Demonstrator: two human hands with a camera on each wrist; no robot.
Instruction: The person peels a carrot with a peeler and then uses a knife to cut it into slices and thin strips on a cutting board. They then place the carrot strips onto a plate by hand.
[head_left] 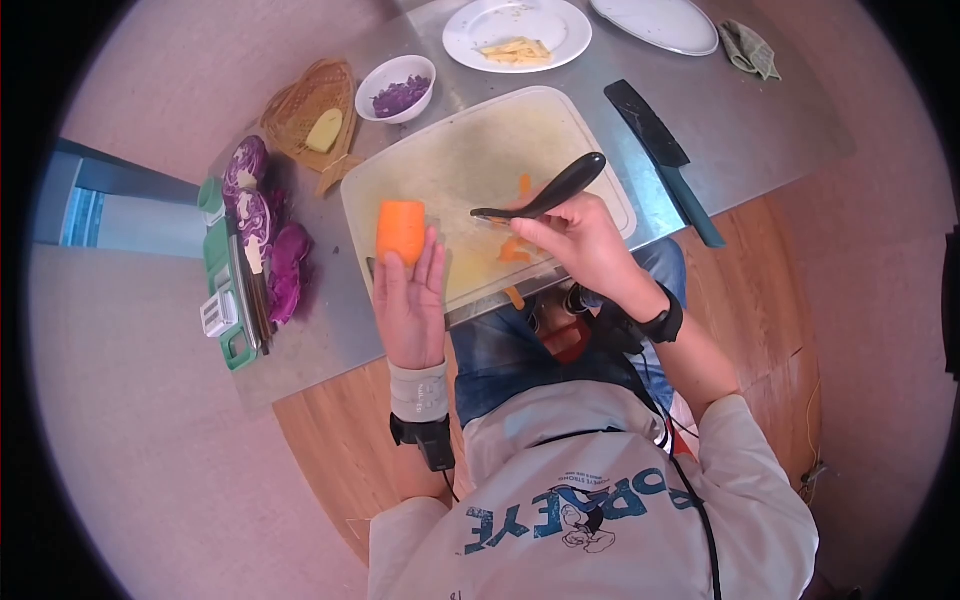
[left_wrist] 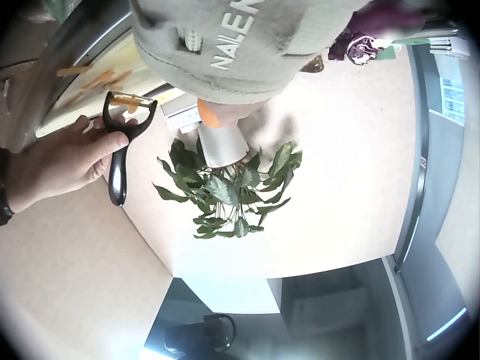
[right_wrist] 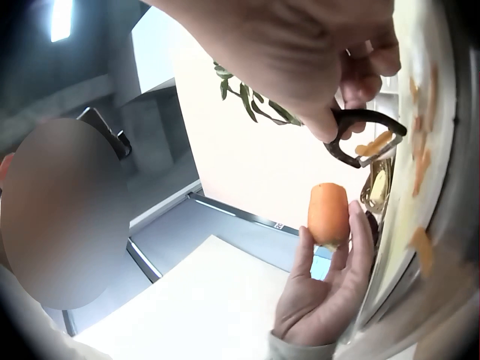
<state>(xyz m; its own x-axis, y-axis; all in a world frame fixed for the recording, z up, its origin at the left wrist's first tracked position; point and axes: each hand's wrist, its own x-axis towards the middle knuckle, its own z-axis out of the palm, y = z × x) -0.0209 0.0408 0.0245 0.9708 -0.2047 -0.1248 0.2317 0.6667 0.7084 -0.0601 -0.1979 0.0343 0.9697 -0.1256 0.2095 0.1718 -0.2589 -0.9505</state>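
A thick, blunt-ended piece of carrot [head_left: 402,230] stands upright in my left hand [head_left: 412,315], pinched between thumb and fingers over the left part of the cutting board [head_left: 410,165]. My right hand [head_left: 592,245] grips a black Y-shaped peeler [head_left: 565,188] to the right of the carrot, apart from it. In the right wrist view an orange peel strip [right_wrist: 375,144] is caught at the peeler's blade. Several carrot peels [head_left: 514,250] lie on the board below my right hand, and one hangs at its near edge. The carrot is mostly hidden behind the cuff in the left wrist view.
A dark-bladed knife [head_left: 655,140] lies right of the board. Behind it stand a bowl [head_left: 425,103] of shredded purple cabbage and a white plate [head_left: 465,40] with pale yellow strips. At left are a wicker basket [head_left: 285,120], cut purple cabbage [head_left: 255,215] and a green slicer [head_left: 217,245].
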